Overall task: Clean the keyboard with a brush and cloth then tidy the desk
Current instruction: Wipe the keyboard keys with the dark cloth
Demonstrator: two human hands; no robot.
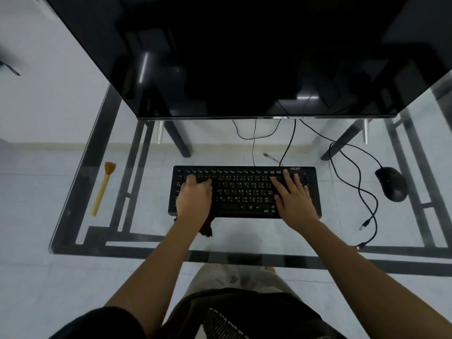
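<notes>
A black keyboard (244, 189) lies in the middle of the glass desk (146, 243). My left hand (194, 198) grips a dark cloth (208, 227) and presses it on the keyboard's left keys; a corner of the cloth hangs over the front edge. My right hand (292, 195) lies flat with spread fingers on the keyboard's right side. A wooden brush (102, 187) with orange bristles lies on the desk far to the left, apart from both hands.
A large dark monitor (244, 57) fills the back of the desk. A black mouse (391, 183) sits at the right, its cable (362, 192) looping down to a loose plug near the front edge. More cables hang behind the keyboard.
</notes>
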